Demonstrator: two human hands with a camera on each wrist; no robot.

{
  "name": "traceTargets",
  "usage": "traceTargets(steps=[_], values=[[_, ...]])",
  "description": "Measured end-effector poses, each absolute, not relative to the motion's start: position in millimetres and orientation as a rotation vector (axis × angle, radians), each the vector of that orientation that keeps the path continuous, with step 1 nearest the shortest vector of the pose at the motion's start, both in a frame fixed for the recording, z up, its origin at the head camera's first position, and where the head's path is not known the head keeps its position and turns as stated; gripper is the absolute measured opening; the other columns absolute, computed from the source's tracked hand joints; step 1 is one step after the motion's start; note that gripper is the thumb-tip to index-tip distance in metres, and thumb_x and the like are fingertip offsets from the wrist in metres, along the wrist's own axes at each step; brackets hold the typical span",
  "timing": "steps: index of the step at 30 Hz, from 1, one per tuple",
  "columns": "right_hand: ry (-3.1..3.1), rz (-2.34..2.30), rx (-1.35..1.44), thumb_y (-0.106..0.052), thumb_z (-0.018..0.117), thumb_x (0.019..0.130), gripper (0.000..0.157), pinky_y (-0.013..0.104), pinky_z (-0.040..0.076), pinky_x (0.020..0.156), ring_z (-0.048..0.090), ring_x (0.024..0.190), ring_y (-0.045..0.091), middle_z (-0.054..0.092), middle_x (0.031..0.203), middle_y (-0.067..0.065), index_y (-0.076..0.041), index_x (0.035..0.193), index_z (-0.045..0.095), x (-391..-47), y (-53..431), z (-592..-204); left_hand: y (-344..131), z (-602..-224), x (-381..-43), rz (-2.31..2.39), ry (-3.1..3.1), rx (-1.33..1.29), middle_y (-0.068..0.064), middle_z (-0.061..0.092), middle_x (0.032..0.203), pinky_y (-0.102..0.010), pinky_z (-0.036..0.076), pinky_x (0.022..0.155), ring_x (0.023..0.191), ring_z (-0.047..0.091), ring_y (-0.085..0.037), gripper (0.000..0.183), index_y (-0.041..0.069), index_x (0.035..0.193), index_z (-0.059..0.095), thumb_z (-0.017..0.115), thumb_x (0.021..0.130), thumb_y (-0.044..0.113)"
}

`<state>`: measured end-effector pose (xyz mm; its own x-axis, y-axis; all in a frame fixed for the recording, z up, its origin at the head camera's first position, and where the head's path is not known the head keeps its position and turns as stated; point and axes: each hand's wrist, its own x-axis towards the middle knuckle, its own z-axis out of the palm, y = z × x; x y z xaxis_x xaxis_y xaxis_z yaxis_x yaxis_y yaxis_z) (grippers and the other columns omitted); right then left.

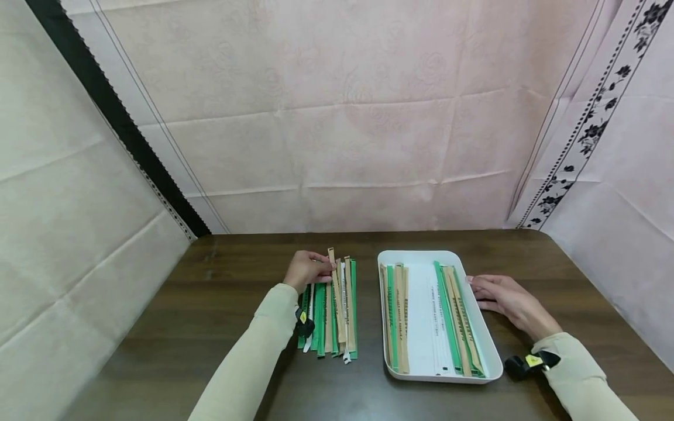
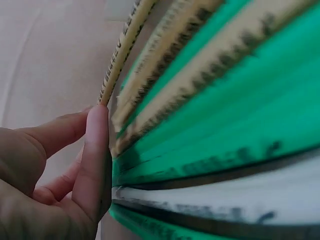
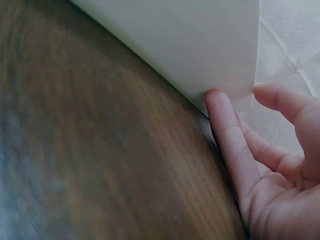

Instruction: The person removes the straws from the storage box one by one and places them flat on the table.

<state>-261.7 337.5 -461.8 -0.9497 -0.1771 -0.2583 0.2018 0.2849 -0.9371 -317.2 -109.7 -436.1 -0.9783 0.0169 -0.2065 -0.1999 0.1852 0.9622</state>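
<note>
My left hand (image 1: 310,270) is over the upper end of a loose row of slim printed paper packets (image 1: 320,321) in green, tan and white. Between thumb and finger it pinches the end of a tan packet (image 2: 125,50), which sticks up past the others at an angle. To the right, a white rectangular tray (image 1: 421,255) holds more slim packets, tan and green along its left side and green and tan (image 1: 458,321) toward its right. My right hand (image 1: 508,299) touches the tray's right outer wall (image 3: 200,55) with extended fingers, fingertips right at the rim.
Everything lies on a dark brown wooden table (image 1: 221,327). Pale patterned cloth (image 1: 337,128) hangs behind it and at both sides. A white strip with print (image 1: 438,316) lies along the tray's middle. A black wrist camera (image 1: 526,365) sits on my right wrist, near the tray's corner.
</note>
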Motion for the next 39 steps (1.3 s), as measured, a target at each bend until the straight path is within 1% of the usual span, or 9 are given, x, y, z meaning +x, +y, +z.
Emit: traceTargets(steps=[4, 11, 14, 20, 28, 31, 34, 37, 39], values=[[2.248, -1.704, 0.038, -0.041, 0.061, 0.108, 0.069, 0.029, 0.061, 0.091, 0.070, 0.104, 0.011, 0.073, 0.116, 0.003, 0.012, 0.150, 0.045, -263, 338, -464, -104, -440, -315, 1.855, 2.361, -0.180, -0.020, 0.077, 0.105, -0.031, 0.065, 0.069, 0.070, 0.072, -0.016, 0.019, -0.008, 0.113, 0.070, 0.074, 0.096, -0.002], [2.241, -1.714, 0.051, -0.041, 0.061, 0.109, 0.069, 0.029, 0.061, 0.091, 0.070, 0.104, 0.011, 0.073, 0.115, 0.003, 0.012, 0.150, 0.045, -263, 339, -463, -98, -437, -316, 1.657, 2.555, -0.235, -0.012, 0.078, 0.091, -0.031, 0.063, 0.062, 0.061, 0.073, -0.015, 0.013, 0.000, 0.102, 0.074, 0.081, 0.093, 0.007], [2.235, -1.722, 0.052, -0.040, 0.061, 0.109, 0.068, 0.029, 0.061, 0.091, 0.070, 0.103, 0.011, 0.074, 0.115, 0.002, 0.012, 0.150, 0.045, -263, 339, -463, -95, -429, -315, 1.673, 2.571, -0.184, -0.014, 0.079, 0.090, -0.034, 0.065, 0.067, 0.065, 0.075, -0.017, 0.013, -0.001, 0.103, 0.074, 0.079, 0.095, 0.007], [2.230, -1.746, 0.035, -0.038, 0.061, 0.109, 0.064, 0.029, 0.061, 0.091, 0.071, 0.103, 0.011, 0.074, 0.114, 0.002, 0.012, 0.147, 0.050, -263, 339, -463, -77, -399, -312, 1.719, 2.568, -0.024, -0.020, 0.077, 0.102, -0.043, 0.065, 0.079, 0.081, 0.076, -0.026, 0.019, 0.000, 0.106, 0.073, 0.079, 0.097, 0.017], [2.232, -1.746, 0.052, -0.038, 0.062, 0.108, 0.062, 0.029, 0.062, 0.090, 0.071, 0.101, 0.012, 0.074, 0.112, 0.003, 0.011, 0.145, 0.052, -263, 339, -462, -31, -362, -307, 1.683, 2.324, 0.190, -0.018, 0.073, 0.109, -0.035, 0.064, 0.083, 0.098, 0.075, -0.030, 0.036, -0.003, 0.120, 0.067, 0.076, 0.101, 0.026], [2.237, -1.746, 0.043, -0.037, 0.062, 0.109, 0.061, 0.029, 0.062, 0.089, 0.071, 0.102, 0.012, 0.073, 0.113, 0.003, 0.011, 0.145, 0.052, -262, 339, -462, -13, -362, -307, 1.644, 2.231, 0.188, -0.018, 0.073, 0.112, -0.041, 0.062, 0.094, 0.109, 0.074, -0.035, 0.045, -0.006, 0.128, 0.062, 0.075, 0.101, 0.028], [2.242, -1.753, 0.028, -0.035, 0.061, 0.109, 0.059, 0.028, 0.062, 0.089, 0.071, 0.101, 0.011, 0.073, 0.113, 0.003, 0.012, 0.145, 0.052, -261, 338, -462, 4, -368, -306, 1.573, 2.240, 0.156, -0.017, 0.072, 0.110, -0.047, 0.058, 0.102, 0.112, 0.073, -0.036, 0.044, -0.006, 0.127, 0.063, 0.076, 0.101, 0.027], [2.252, -1.749, 0.003, -0.034, 0.060, 0.109, 0.060, 0.028, 0.062, 0.089, 0.070, 0.101, 0.011, 0.073, 0.113, 0.004, 0.013, 0.144, 0.052, -262, 337, -464, 18, -377, -303, 1.412, 2.370, 0.151, -0.011, 0.073, 0.102, -0.049, 0.057, 0.102, 0.102, 0.074, -0.029, 0.036, -0.002, 0.120, 0.069, 0.078, 0.098, 0.025], [2.250, -1.758, 0.022, -0.036, 0.062, 0.108, 0.060, 0.029, 0.062, 0.089, 0.071, 0.101, 0.012, 0.073, 0.112, 0.004, 0.013, 0.144, 0.052, -262, 336, -464, 26, -383, -301, 1.275, 2.482, 0.179, -0.008, 0.075, 0.093, -0.045, 0.060, 0.091, 0.090, 0.074, -0.024, 0.026, -0.001, 0.109, 0.074, 0.079, 0.097, 0.022]])
